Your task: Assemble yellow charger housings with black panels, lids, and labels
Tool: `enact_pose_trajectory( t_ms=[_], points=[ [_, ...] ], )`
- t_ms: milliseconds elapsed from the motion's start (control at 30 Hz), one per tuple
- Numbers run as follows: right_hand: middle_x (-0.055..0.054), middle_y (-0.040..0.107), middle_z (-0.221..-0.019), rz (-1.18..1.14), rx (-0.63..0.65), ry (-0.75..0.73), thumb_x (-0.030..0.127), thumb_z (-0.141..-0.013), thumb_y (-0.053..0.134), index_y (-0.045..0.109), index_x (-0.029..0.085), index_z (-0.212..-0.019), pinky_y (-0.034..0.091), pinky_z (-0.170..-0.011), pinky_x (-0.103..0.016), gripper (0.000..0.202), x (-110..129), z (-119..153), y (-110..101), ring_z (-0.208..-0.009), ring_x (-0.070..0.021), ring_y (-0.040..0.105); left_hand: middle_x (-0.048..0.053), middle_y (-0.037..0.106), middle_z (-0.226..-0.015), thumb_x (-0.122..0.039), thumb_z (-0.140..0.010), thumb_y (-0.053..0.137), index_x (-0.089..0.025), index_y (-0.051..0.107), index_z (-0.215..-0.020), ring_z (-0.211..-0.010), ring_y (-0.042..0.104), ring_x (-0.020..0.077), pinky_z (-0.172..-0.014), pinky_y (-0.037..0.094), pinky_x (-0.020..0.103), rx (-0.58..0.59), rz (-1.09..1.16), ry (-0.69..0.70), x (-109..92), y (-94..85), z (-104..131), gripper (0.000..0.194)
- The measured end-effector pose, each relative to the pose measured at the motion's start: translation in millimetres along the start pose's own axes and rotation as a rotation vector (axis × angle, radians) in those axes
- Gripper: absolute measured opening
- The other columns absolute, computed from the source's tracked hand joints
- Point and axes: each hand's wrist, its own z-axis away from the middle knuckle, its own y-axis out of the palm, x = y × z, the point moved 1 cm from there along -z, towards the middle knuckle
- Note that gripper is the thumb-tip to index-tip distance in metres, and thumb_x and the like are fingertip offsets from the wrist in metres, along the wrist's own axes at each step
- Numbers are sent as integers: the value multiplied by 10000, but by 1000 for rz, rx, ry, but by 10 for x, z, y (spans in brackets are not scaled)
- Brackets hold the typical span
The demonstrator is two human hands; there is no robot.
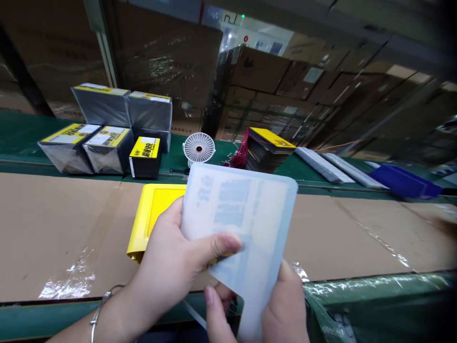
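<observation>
Right hand (285,305) and left hand (173,257) pinch a whitish sheet (260,228) near a yellow case (143,212).

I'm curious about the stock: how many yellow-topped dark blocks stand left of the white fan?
5: back-left block, back-right block, front-left block, front-middle block, front-right block. Others may be hidden behind them.

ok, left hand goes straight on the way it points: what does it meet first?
The left hand meets the white sheet it holds. Beyond that, possibly the stack with red strings; depth is unclear.
</observation>
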Motion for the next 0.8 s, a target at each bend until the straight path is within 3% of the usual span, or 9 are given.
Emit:
enact_pose_trajectory(
  t_ms=[167, 267, 367, 533, 700, 800],
  points=[
    [40, 533, -611, -293, 173, 135, 274, -754, 648, 436, 245, -1226, 480, -435, -238, 519, 41, -189, -65, -472, -135, 531, 10, 674, -1130, -286, -750, 722, -269, 527, -1146, -1000, 657, 211, -807, 569, 282, -2, -84, 0, -16, -36, 44, 441],
    [45, 527, -606, -397, 231, 138, 268, -748, 658, 484, 256, -1171, 469, -424, -222, 458, 42, -286, -136, -467, -120, 514, 1, 606, -1248, -223, -798, 663, -300, 474, -1235, -1128, 583, 210, -913, 521, 293, 107, -7, 38, 2, -73, 76, 482],
    [48, 525, -580, -451, 268, 136, 289, -759, 657, 486, 279, -1207, 441, -394, -218, 480, 23, -315, -197, -436, -116, 481, -9, 573, -1289, -111, -794, 601, -328, 408, -1318, -1181, 536, 214, -948, 495, 310, 225, 101, -30, -5, -102, 106, 599],
    [42, 558, -591, -532, 297, 197, 344, -794, 635, 461, 322, -1256, 409, -400, -192, 494, 43, -301, -251, -446, -104, 466, -9, 590, -1264, -63, -740, 594, -347, 377, -1353, -1143, 562, 221, -880, 525, 285, 219, 96, -83, -103, -107, 145, 710],
    [25, 570, -629, -619, 286, 312, 402, -788, 648, 460, 300, -1266, 435, -435, -185, 523, 56, -283, -266, -478, -95, 473, 0, 650, -1157, -155, -775, 651, -362, 434, -1294, -999, 645, 207, -812, 560, 288, 232, 104, -118, -150, -123, 172, 600],
    [9, 584, -637, -708, 259, 283, 489, -823, 597, 489, 279, -1224, 447, -446, -194, 465, 30, -263, -247, -476, -100, 495, 15, 684, -1053, -240, -780, 685, -305, 513, -1208, -886, 673, 183, -784, 564, 270, 183, 58, -87, -151, -144, 173, 466]
  ],
)
